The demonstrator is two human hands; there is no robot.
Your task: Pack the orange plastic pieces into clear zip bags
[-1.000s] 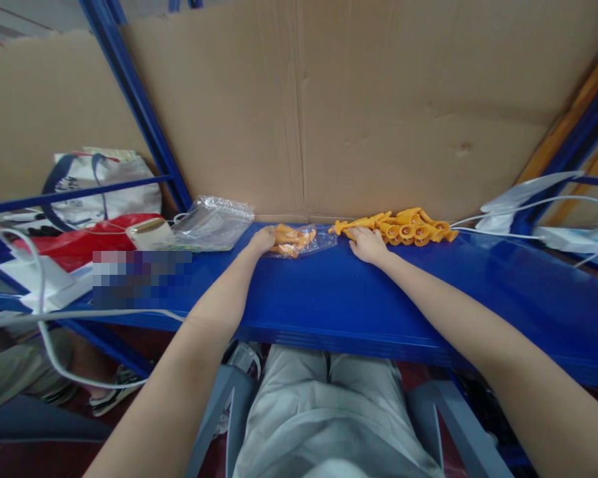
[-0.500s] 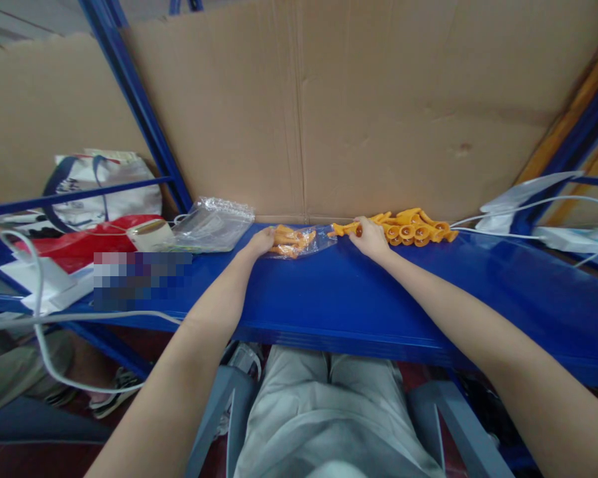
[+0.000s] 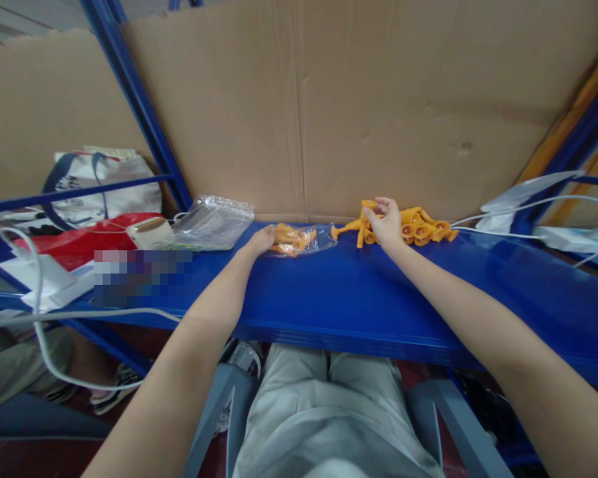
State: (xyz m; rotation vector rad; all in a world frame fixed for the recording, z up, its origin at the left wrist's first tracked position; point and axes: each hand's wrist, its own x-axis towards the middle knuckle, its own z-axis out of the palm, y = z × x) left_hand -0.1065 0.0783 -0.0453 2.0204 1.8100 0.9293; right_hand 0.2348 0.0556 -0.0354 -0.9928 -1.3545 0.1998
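- Your hands are well apart over the blue table (image 3: 309,299).
- Your left hand (image 3: 262,241) touches the left end of a clear bag (image 3: 323,240); you cannot tell from here whether its fingers pinch it or only rest there.
- Orange pieces (image 3: 294,239) lie inside that bag.
- Your right hand (image 3: 387,222) grips an orange piece (image 3: 366,216) between thumb and fingers, nearly upright, just left of the orange pile (image 3: 421,227).
- A loose piece (image 3: 343,229) lies between the bag and your right hand, its end pointing left.
- Flat clear plastic bags (image 3: 216,226) lie left of your left hand.
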